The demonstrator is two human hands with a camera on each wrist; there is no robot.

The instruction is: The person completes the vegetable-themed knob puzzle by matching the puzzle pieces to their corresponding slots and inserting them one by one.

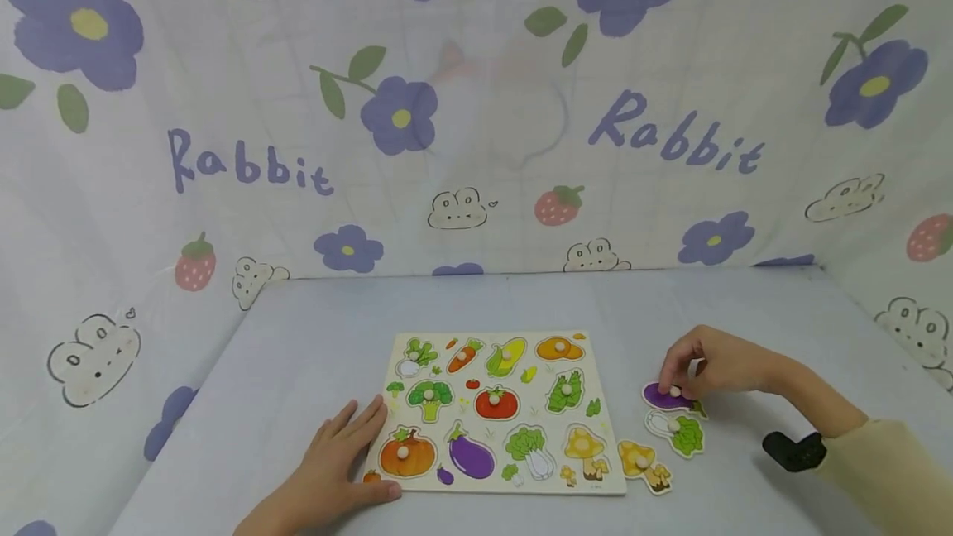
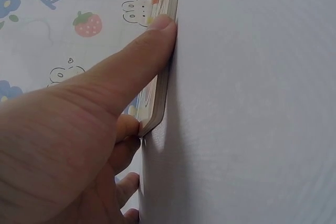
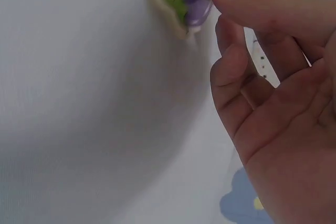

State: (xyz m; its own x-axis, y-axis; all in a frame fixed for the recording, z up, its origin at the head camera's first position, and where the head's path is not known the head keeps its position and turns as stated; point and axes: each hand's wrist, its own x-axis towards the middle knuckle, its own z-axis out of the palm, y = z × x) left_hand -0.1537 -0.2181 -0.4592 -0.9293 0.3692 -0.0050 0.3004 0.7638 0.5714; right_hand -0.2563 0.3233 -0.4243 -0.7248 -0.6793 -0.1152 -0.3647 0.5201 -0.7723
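A wooden vegetable puzzle board (image 1: 521, 375) lies on the table. My left hand (image 1: 338, 453) rests at its near left corner, fingers spread along the left side and thumb on the near edge. To the board's right, my right hand (image 1: 715, 366) pinches the knob of the purple eggplant puzzle piece (image 1: 655, 395) between thumb and finger. In the right wrist view the eggplant piece (image 3: 197, 9) is partly cut off by the frame. Just below it lies a bok choy piece (image 1: 687, 435). A yellow mushroom piece (image 1: 639, 460) sits beside the board's near right corner.
Knobbed pieces, among them a pumpkin (image 1: 405, 457) and a tomato (image 1: 496, 408), sit in the board. The eggplant recess (image 1: 471, 455), bok choy recess (image 1: 527, 445) and mushroom recess (image 1: 584, 445) show printed pictures without knobs. A patterned curtain (image 1: 476, 164) hangs behind the table.
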